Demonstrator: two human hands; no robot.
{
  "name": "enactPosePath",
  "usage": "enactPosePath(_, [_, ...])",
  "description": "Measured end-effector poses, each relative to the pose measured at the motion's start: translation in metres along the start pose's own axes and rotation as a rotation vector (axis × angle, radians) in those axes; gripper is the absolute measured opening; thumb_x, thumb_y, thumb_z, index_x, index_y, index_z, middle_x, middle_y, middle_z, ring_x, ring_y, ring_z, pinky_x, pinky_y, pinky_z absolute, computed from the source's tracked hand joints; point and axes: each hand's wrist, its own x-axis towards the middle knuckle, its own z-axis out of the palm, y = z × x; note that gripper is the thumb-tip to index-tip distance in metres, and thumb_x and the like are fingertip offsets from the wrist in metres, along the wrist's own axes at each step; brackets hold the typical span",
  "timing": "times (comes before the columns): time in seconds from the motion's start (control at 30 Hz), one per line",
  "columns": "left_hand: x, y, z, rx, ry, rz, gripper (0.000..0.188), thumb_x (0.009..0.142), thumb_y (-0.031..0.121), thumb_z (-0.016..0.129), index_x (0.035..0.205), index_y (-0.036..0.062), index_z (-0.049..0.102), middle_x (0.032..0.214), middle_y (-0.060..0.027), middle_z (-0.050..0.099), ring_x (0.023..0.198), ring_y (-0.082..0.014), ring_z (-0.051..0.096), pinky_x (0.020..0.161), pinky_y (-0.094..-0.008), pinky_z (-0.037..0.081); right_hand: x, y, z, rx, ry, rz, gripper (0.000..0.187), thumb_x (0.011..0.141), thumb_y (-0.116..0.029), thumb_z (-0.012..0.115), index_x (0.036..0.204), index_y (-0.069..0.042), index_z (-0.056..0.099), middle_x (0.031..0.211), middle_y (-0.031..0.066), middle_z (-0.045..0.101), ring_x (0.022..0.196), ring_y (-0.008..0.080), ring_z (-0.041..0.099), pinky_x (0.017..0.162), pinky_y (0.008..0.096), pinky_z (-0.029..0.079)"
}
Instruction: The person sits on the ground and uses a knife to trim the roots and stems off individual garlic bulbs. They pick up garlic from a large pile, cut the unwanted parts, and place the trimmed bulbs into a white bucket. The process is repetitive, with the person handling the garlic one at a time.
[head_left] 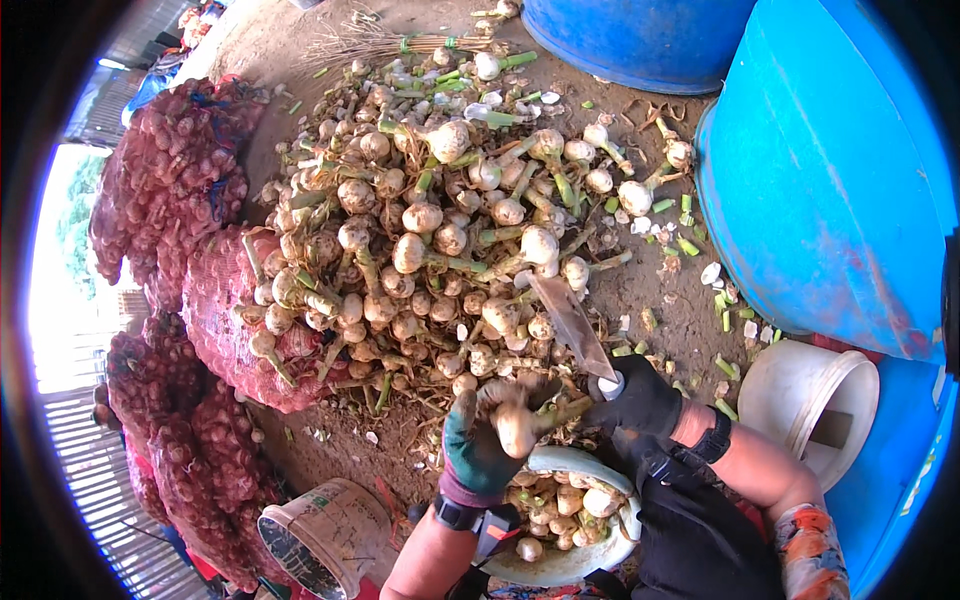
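Wrapped in a green and maroon glove, my left hand [471, 457] grips a garlic bulb [516, 430] whose thick stem points right. My right hand [640, 403], in a black glove, is closed round the white handle of a knife [573, 323]. Its broad, dirty blade angles up and left, above the held stem. Trimmed bulbs lie in a pale basin [567, 458] just below my hands. Beyond them spreads a large heap of garlic [420, 250], many bulbs with long stems attached.
Red mesh sacks of garlic [165, 170] stand along the left. A dirty white bucket [335, 530] leans at lower left; another white bucket [800, 400] lies tipped at right. Big blue tubs [830, 170] line the right side. Cut stems [688, 245] litter the soil, and a twig broom [400, 44] lies behind the heap.
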Motion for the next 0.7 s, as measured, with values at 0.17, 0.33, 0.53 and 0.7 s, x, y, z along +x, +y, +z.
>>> enactPosePath(0.17, [-0.013,0.009,0.012,0.912,0.059,-0.390,0.035,0.082,0.017,0.064,0.108,-0.0050,0.056,0.098,-0.0079,0.063,0.083,-0.0136,0.062,0.077,-0.0263,0.050,0.002,0.010,-0.009,-0.291,-0.062,-0.168,0.036,0.059,-0.020,0.076,0.086,-0.003,0.059,0.074,0.0128,0.061,0.067,0.0234,0.060,0.063,0.0346,0.047])
enactPosePath(0.33, [-0.009,0.005,0.001,1.024,0.148,-0.414,0.023,0.079,0.013,0.064,0.096,-0.0019,0.066,0.089,-0.0064,0.065,0.081,-0.0103,0.061,0.076,-0.0251,0.047,0.006,0.008,-0.010,-0.423,0.062,-0.071,0.031,0.063,-0.026,0.072,0.082,-0.003,0.061,0.066,0.0144,0.060,0.062,0.0305,0.060,0.060,0.0354,0.047])
enactPosePath(0.53, [-0.012,0.004,0.000,0.815,0.256,-0.289,0.020,0.082,0.013,0.060,0.091,-0.0046,0.064,0.082,-0.0106,0.065,0.074,-0.0174,0.063,0.071,-0.0283,0.050,-0.001,0.041,0.012,-0.437,-0.032,-0.069,0.026,0.061,-0.027,0.070,0.070,-0.004,0.061,0.063,0.0175,0.059,0.062,0.0338,0.060,0.060,0.0380,0.048])
enactPosePath(0.7, [-0.026,0.030,0.015,0.810,-0.153,-0.467,0.045,0.080,0.032,0.065,0.099,-0.0083,0.060,0.089,-0.0135,0.065,0.078,-0.0227,0.064,0.072,-0.0306,0.051,0.011,0.096,0.008,-0.849,-0.080,-0.065,0.021,0.059,-0.024,0.066,0.064,-0.004,0.062,0.065,0.0208,0.059,0.064,0.0352,0.061,0.064,0.0386,0.049])
